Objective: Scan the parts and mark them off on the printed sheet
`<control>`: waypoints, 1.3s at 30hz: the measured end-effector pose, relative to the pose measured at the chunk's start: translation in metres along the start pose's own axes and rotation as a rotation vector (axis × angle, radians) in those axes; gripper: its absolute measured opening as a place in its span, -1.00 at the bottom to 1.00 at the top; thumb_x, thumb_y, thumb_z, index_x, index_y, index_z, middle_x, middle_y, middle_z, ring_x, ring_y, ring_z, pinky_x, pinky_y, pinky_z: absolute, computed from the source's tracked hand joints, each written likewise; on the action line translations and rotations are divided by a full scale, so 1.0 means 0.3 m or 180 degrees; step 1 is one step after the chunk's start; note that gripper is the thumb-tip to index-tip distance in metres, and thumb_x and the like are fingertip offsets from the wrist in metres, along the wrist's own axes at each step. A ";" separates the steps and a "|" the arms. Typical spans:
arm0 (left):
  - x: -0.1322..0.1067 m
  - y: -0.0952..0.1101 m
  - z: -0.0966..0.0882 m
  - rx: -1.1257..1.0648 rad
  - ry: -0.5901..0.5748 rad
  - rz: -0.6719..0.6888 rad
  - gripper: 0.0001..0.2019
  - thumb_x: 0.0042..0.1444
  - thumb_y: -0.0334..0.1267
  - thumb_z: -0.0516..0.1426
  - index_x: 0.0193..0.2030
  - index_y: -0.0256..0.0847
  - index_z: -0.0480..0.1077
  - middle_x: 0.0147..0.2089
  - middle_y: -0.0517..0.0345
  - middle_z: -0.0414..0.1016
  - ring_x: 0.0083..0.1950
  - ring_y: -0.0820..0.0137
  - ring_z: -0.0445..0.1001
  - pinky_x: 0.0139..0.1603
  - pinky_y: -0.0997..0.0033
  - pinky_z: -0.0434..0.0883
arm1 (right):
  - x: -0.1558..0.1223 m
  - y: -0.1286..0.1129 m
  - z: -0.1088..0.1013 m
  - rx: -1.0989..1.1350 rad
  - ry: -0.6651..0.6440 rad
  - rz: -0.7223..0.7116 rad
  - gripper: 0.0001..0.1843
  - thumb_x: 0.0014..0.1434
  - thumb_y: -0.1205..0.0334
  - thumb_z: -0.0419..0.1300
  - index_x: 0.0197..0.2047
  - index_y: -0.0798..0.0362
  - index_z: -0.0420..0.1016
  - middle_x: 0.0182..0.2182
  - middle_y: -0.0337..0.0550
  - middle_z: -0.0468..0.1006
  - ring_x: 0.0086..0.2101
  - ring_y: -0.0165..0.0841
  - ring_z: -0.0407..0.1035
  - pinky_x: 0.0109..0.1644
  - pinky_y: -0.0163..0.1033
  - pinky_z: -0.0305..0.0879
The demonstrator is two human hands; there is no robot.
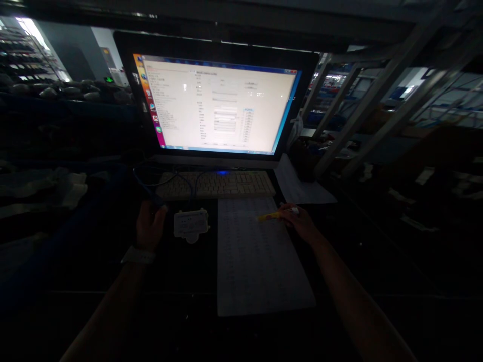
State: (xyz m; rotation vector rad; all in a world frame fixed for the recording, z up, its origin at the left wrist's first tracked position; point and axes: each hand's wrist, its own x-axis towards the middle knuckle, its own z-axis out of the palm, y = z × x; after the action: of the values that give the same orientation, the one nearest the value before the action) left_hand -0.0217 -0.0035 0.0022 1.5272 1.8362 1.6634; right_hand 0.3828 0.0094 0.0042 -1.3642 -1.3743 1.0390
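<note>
My right hand (296, 221) is closed around a yellow pen-like marker (268, 216), whose end points left over a printed sheet (256, 266). Just in front of the keyboard, my left hand (150, 225) has its fingers curled at the end of a blue cable (142, 185); it looks gripped, though the dark hides the fingertips. Right of that hand lies a small flat device (190, 224) with a pale label and a rounded tab at its near side. The sheet carries rows of faint print and lies between the device and my right hand.
A lit monitor (226, 105) showing a form window stands behind a white keyboard (234, 184). More white paper (302, 186) lies right of the keyboard. A blue bin (94, 201) with pale parts is at left. Metal frame posts (362, 110) rise at right.
</note>
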 end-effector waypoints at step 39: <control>0.004 -0.016 0.009 -0.0282 -0.0030 -0.0094 -0.68 -0.09 0.03 0.13 -0.32 -0.16 0.26 -0.43 0.20 0.34 -0.39 0.36 0.34 -0.41 0.37 0.31 | -0.015 -0.001 0.026 -0.0345 0.0775 -0.0834 -0.54 -0.04 -0.19 0.27 -0.22 0.00 0.51 -0.34 -0.10 0.64 -0.49 -0.32 0.46 -0.43 -0.21 0.41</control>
State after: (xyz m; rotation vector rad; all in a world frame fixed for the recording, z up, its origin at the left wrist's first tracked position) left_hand -0.0229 -0.0001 -0.0021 1.4626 1.7470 1.6975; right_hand 0.3750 0.0051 0.0026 -1.2987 -1.3957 0.6124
